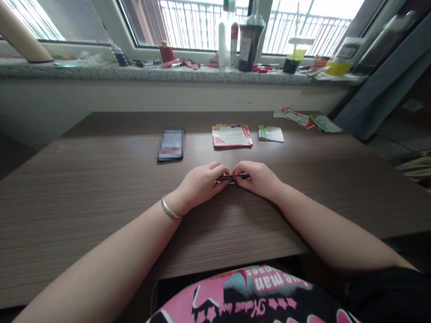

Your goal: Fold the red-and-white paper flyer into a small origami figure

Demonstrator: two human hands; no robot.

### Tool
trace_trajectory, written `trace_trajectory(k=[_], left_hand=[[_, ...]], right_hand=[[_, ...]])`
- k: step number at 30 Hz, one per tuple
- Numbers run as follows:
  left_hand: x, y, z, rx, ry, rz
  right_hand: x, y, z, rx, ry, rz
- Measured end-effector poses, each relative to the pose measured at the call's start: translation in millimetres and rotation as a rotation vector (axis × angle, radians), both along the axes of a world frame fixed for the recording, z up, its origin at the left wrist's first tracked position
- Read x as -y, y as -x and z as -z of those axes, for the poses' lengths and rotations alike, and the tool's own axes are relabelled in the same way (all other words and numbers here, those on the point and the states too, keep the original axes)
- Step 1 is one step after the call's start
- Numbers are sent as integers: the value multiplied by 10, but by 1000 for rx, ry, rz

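Over the middle of the brown desk (pixel 111 193), both hands meet at a thin, dark, flat piece (pixel 230 178), seen nearly edge-on. Its kind is hard to make out, and the fingers cover much of it. My left hand (pixel 204 183), with a silver bangle at the wrist, pinches the left end. The right end is between the thumb and fingers of my right hand (pixel 257 177). Beyond the hands lie a stack of red-edged printed cards (pixel 232 136) and, to its right, a smaller stack of green-and-white cards (pixel 271 133).
A phone (pixel 171 144) with a blurred screen lies left of the stacks. Several loose printed papers (pixel 298 117) are spread at the back right. The stone windowsill (pixel 188 76) holds bottles, a dark lidded cup (pixel 249 45) and small items. A grey curtain (pixel 380 85) hangs at right.
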State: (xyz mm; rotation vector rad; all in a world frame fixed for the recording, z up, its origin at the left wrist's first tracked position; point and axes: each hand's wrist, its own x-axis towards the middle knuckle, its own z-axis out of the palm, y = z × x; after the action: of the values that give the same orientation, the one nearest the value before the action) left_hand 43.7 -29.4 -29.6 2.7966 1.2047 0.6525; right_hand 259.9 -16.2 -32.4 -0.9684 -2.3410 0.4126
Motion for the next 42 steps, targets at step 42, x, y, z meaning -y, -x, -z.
trace_trajectory(k=[42], left_hand=[[144,-99,-154,-363,-70,-36]], right_hand=[[120,25,-208,515,-61,72]])
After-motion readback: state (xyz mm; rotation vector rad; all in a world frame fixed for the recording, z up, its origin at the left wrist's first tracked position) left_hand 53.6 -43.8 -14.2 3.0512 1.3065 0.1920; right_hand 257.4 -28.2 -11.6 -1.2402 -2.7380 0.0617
